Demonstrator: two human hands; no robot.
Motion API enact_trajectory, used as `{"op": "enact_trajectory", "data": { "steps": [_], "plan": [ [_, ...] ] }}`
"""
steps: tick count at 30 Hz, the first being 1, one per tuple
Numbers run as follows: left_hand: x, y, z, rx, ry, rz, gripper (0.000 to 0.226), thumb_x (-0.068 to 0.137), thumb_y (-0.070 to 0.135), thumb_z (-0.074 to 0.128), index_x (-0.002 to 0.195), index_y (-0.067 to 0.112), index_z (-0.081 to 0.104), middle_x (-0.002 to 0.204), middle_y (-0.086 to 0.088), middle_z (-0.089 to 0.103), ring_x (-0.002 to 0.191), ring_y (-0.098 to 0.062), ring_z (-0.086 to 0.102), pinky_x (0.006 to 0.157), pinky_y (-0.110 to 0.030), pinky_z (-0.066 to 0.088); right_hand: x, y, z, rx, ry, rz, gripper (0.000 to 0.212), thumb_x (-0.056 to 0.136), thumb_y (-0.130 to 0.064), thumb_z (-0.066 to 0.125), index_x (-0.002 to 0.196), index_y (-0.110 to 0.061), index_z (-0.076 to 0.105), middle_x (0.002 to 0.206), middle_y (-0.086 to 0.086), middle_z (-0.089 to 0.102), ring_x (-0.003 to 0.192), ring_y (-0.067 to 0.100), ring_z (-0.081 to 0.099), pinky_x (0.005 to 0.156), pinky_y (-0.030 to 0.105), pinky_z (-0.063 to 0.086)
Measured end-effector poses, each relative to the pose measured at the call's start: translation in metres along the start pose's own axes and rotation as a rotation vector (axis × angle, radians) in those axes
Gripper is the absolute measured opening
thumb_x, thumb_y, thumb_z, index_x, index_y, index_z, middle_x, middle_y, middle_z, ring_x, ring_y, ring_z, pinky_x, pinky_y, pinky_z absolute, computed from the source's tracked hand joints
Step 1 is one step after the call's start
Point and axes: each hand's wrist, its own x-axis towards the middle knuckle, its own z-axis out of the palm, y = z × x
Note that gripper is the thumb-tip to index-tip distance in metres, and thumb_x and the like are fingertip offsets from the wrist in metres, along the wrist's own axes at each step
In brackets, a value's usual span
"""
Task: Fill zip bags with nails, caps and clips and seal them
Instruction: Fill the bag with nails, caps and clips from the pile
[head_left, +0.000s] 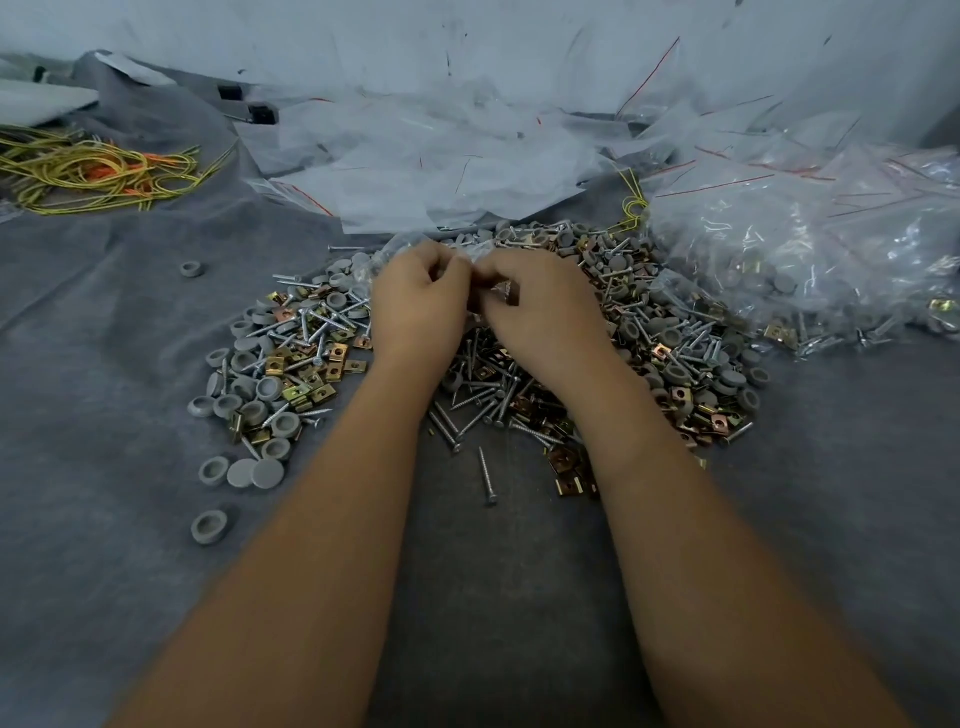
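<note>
A wide heap of silver nails (483, 400), grey round caps (249, 395) and brass-coloured clips (306, 364) lies on the grey cloth. Above its middle, my left hand (418, 306) and my right hand (540, 306) meet, both pinched on the top edge of a small clear zip bag (410, 249). Most of the bag is hidden behind my fingers; a crumpled clear part shows above my left knuckles. My right fingers also press on something small and dark, which I cannot make out.
Empty zip bags (415, 166) with red strips are piled at the back centre. Filled bags (810, 270) are heaped at the right. Yellow and orange ties (98, 171) lie at the back left. Loose caps (209, 526) and a single nail (487, 475) lie on the cloth in front.
</note>
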Motion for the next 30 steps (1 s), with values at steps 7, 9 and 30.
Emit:
{"op": "enact_trajectory", "data": {
  "steps": [7,9,30],
  "plan": [
    [0.0,-0.002,0.002,0.031,0.046,-0.004,0.022,0.09,0.019,0.055,0.076,0.005,0.062,0.054,0.003,0.045,0.051,-0.014,0.04,0.054,-0.029,0.035,0.004,-0.001,-0.011,0.433,0.328,0.173,0.034,0.09,-0.002,0.055,0.102,-0.033,0.062,0.092,-0.011,0.068,0.076,0.012,0.066,0.07,0.031,0.056],
    [0.0,-0.002,0.003,0.05,0.046,0.001,0.023,0.091,0.021,0.056,0.078,0.003,0.061,0.053,0.004,0.043,0.05,-0.012,0.037,0.053,-0.029,0.034,0.005,0.005,-0.015,0.421,0.405,0.281,0.033,0.092,-0.002,0.051,0.107,-0.03,0.062,0.094,-0.01,0.066,0.075,0.019,0.065,0.07,0.037,0.056],
    [0.002,-0.007,0.005,0.076,0.021,-0.042,0.023,0.091,0.023,0.055,0.068,0.02,0.059,0.047,0.011,0.052,0.04,0.0,0.04,0.05,-0.026,0.035,0.002,0.024,-0.01,-0.493,-0.184,0.159,0.034,0.096,-0.016,0.045,0.124,-0.016,0.064,0.117,0.009,0.06,0.113,0.031,0.051,0.098,0.041,0.042]
  ]
}}
